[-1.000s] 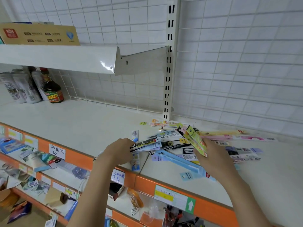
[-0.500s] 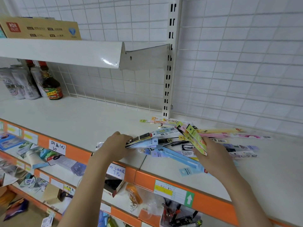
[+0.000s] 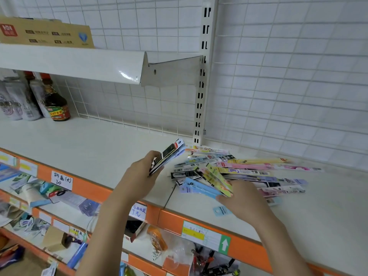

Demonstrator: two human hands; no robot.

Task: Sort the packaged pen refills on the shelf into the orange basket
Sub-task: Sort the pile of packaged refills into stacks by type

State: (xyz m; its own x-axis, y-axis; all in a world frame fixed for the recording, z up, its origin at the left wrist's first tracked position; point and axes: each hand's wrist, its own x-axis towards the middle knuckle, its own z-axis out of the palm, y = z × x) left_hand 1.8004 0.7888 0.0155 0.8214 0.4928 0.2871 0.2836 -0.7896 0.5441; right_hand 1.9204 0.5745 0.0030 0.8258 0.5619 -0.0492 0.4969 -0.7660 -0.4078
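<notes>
A loose pile of packaged pen refills [image 3: 245, 172] lies on the white shelf [image 3: 99, 148], right of the upright post. My left hand [image 3: 143, 174] is closed on a small stack of dark and blue refill packs [image 3: 169, 154], lifted off the shelf and tilted up to the right. My right hand [image 3: 245, 198] rests at the pile's near edge, gripping a bundle of yellow-green and pink packs [image 3: 217, 179] over a light blue pack [image 3: 201, 189]. No orange basket is in view.
Cans [image 3: 18, 100] and a dark sauce bottle [image 3: 55, 104] stand at the shelf's back left. An upper shelf [image 3: 79, 62] with a cardboard box [image 3: 45, 33] overhangs the left. The orange-edged front rail [image 3: 171, 218] has price labels; lower shelves hold mixed goods.
My left hand has lifted its stack out of the pile and swung it up and away to the left. My right hand stays on the pile with its bundle.
</notes>
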